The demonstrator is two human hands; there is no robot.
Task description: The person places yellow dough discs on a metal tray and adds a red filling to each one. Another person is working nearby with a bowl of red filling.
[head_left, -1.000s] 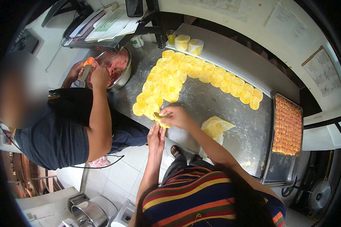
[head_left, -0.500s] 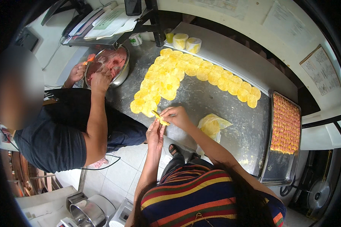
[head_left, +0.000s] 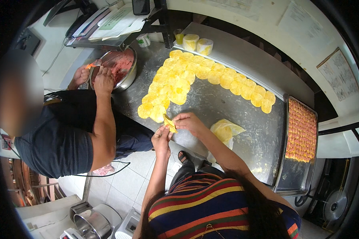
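Note:
Between both hands, at the near edge of the metal table [head_left: 243,115], is a folded yellow dough wrapper [head_left: 170,124]. My left hand [head_left: 162,137] pinches it from below, while the fingers of my right hand [head_left: 188,122] grip its right side. Whether any filling is inside cannot be seen. Just beyond my hands, many thin round yellow wrappers [head_left: 169,85] overlap in a wide patch, and a row of them runs off to the far right. A crumpled cloth with yellow stains [head_left: 224,131] lies to the right of my right forearm.
At the left, a person's hands [head_left: 103,81] work over a steel bowl [head_left: 127,77] of pink filling. A tray [head_left: 301,129] with rows of small filled pieces stands at the right. Paper rolls [head_left: 190,42] and a cup [head_left: 179,38] are at the back.
The wrapper has tilted from lying lengthwise to a more upright, folded shape, and my fingers have shifted on it. The other person's right hand has moved slightly over the bowl.

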